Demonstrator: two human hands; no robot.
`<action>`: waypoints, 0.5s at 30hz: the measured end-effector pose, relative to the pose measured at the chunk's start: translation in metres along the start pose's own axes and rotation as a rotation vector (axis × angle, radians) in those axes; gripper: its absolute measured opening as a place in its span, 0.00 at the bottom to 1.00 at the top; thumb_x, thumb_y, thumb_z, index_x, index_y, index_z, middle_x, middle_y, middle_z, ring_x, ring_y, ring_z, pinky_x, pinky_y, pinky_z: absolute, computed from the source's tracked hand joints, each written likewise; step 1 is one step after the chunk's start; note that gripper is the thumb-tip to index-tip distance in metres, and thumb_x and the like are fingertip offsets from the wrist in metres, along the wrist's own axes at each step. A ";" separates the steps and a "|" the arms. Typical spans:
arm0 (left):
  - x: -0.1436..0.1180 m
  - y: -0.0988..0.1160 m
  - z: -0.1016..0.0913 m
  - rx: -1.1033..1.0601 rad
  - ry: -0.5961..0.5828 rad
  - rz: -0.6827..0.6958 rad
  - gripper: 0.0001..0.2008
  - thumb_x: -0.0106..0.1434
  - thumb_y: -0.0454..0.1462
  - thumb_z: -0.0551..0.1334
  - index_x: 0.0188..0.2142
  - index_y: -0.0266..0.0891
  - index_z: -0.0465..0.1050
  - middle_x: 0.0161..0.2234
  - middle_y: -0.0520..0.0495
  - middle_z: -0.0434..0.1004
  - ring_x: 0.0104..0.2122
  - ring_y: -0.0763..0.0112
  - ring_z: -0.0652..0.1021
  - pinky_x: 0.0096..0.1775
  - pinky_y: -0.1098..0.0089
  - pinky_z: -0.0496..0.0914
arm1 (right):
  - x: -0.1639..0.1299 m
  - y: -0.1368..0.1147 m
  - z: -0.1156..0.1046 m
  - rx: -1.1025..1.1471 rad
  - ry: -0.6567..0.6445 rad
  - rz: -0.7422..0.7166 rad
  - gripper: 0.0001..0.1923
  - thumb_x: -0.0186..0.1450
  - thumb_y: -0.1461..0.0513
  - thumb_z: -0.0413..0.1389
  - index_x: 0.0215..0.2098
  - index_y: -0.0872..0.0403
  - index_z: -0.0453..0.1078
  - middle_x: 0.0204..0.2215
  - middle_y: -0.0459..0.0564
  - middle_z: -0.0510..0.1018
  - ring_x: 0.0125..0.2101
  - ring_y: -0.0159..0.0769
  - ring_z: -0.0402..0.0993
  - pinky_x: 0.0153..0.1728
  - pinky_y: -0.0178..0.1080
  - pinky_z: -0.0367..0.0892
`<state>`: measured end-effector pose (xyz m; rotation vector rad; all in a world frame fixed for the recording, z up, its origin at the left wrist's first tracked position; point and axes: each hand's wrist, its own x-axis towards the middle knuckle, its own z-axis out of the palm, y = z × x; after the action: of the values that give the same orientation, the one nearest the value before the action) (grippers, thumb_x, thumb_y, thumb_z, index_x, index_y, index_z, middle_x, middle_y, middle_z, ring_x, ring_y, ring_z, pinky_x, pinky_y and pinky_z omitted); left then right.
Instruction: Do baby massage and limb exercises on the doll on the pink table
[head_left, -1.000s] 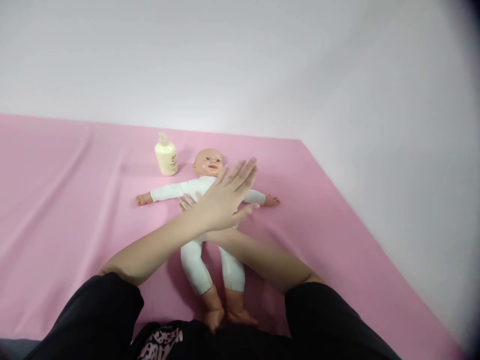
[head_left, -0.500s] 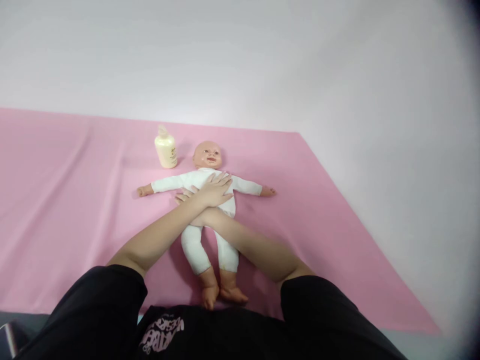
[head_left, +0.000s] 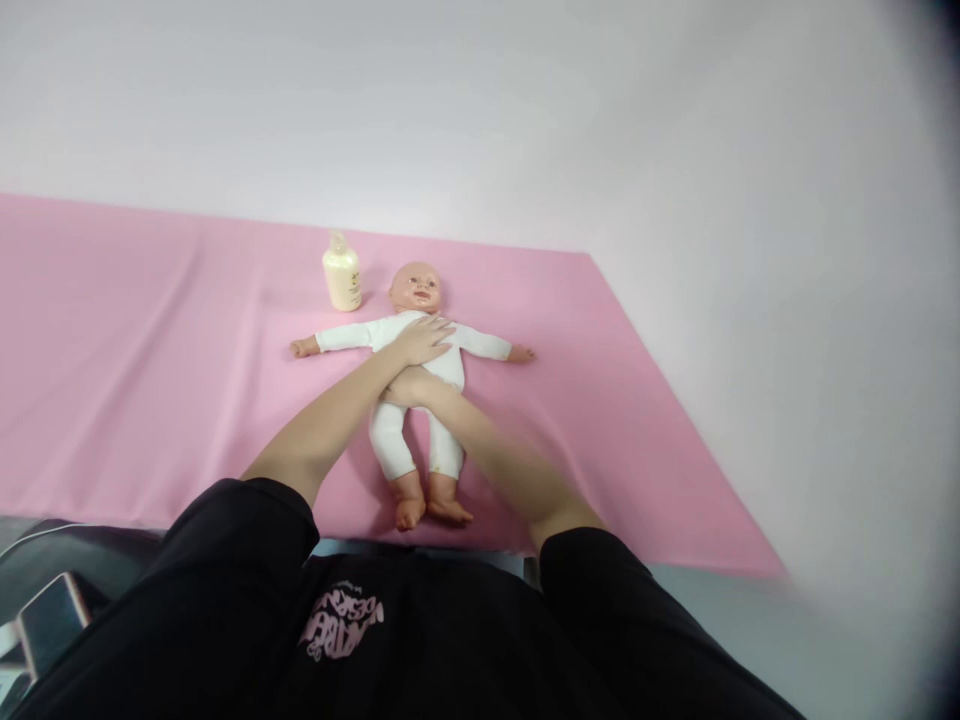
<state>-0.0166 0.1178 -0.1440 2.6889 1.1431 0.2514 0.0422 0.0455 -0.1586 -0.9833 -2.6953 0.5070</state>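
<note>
A baby doll (head_left: 448,366) in a white suit lies on its back on the pink sheet (head_left: 150,380), arms spread, feet towards me. My left hand (head_left: 422,340) lies flat on the doll's chest with fingers apart. My right hand (head_left: 405,388) rests on the doll's belly, crossed under my left forearm and partly hidden by it. Neither hand grips anything.
A pale yellow pump bottle (head_left: 342,275) stands upright just left of the doll's head. The pink sheet ends at a white wall behind and at a near edge by my body. A dark object (head_left: 49,620) lies at the lower left.
My left hand came down from above the doll onto its chest. The view has pulled back, so the doll and bottle look smaller and the sheet's near edge shows.
</note>
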 end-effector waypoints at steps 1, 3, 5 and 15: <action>-0.002 -0.005 0.000 -0.014 0.008 0.034 0.28 0.75 0.43 0.52 0.70 0.37 0.64 0.73 0.40 0.58 0.74 0.53 0.56 0.73 0.53 0.50 | -0.006 -0.001 -0.004 -0.002 -0.017 -0.020 0.21 0.72 0.61 0.53 0.61 0.57 0.74 0.59 0.55 0.80 0.57 0.47 0.79 0.64 0.47 0.67; -0.006 -0.013 0.001 -0.041 0.032 0.086 0.27 0.75 0.43 0.52 0.69 0.37 0.64 0.73 0.41 0.58 0.74 0.54 0.56 0.73 0.53 0.50 | -0.018 -0.001 -0.012 -0.006 -0.046 -0.075 0.20 0.75 0.61 0.49 0.57 0.60 0.77 0.56 0.59 0.81 0.53 0.47 0.80 0.60 0.48 0.70; -0.009 -0.018 0.004 -0.058 0.061 0.105 0.27 0.75 0.42 0.51 0.69 0.38 0.64 0.73 0.41 0.58 0.74 0.56 0.56 0.73 0.52 0.50 | -0.030 0.000 -0.018 -0.005 -0.045 -0.130 0.20 0.77 0.62 0.46 0.54 0.61 0.78 0.54 0.60 0.83 0.52 0.46 0.81 0.59 0.47 0.71; -0.030 -0.022 0.009 -0.109 0.105 -0.006 0.27 0.78 0.42 0.43 0.70 0.42 0.64 0.74 0.47 0.56 0.75 0.63 0.55 0.74 0.54 0.49 | -0.057 0.011 -0.023 0.153 0.081 -0.169 0.20 0.76 0.62 0.48 0.60 0.54 0.75 0.61 0.53 0.79 0.61 0.40 0.75 0.66 0.46 0.65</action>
<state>-0.0497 0.1097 -0.1605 2.6036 1.1317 0.4454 0.0989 0.0217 -0.1472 -0.7135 -2.5930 0.6142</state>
